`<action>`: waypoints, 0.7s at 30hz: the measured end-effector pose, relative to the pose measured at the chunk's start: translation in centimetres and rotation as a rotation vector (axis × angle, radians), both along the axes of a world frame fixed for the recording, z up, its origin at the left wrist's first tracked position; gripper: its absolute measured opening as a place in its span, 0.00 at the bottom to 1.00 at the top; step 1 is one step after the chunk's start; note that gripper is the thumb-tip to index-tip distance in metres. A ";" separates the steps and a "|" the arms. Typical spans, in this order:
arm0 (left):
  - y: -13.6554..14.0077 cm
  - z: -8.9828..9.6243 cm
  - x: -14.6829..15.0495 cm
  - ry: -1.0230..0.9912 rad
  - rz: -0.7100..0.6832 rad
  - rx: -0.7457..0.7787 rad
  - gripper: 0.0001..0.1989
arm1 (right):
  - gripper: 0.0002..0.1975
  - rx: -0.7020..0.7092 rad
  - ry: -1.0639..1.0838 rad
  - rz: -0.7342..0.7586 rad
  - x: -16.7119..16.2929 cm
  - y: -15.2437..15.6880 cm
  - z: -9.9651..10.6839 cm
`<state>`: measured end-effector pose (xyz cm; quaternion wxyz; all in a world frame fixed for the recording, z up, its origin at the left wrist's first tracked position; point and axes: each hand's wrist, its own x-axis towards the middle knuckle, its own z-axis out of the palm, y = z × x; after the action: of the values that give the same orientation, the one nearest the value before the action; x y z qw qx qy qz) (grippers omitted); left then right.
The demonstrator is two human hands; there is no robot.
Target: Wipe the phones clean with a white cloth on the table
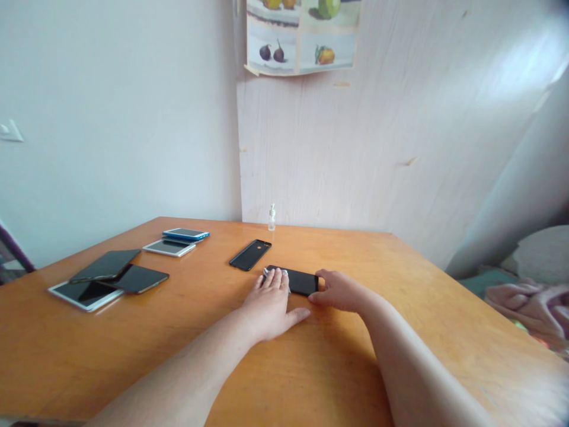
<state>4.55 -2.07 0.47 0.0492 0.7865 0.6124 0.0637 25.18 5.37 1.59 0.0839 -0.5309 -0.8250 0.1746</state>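
The left hand (269,308) lies palm-down, fingers extended and uncurled, over a crumpled white wipe (266,271) at a black phone's (301,281) left end; the right hand (338,290) pinches the other end between thumb and fingers. Both forearms stretch forward above the orange-brown wooden table (347,249) (faintly glossy), where the phone lies flat. Beyond, fruit pictures (326,35) hang on a pale wall (311,148).

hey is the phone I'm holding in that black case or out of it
Out. Your right hand grips the phone, while the black case lies apart, farther back, the table showing through its round hole.
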 end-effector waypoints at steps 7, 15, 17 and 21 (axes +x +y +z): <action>0.1 0.1 -0.3 -0.020 0.040 -0.034 0.54 | 0.29 0.008 -0.007 0.000 0.1 0.1 -0.1; 1.2 -0.6 -0.8 -0.071 0.020 -0.012 0.54 | 0.29 0.023 0.004 0.011 0.0 0.1 -0.3; 1.6 -0.8 -1.0 -0.085 0.014 -0.011 0.55 | 0.28 0.034 0.005 0.010 0.0 0.4 -0.5; 2.4 -1.1 -1.2 -0.100 0.001 -0.017 0.55 | 0.30 0.058 0.019 -0.028 -0.1 0.9 -1.1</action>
<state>3.36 0.31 -0.65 0.0865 0.7817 0.6099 0.0977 25.10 6.29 0.50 0.1094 -0.5378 -0.8215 0.1544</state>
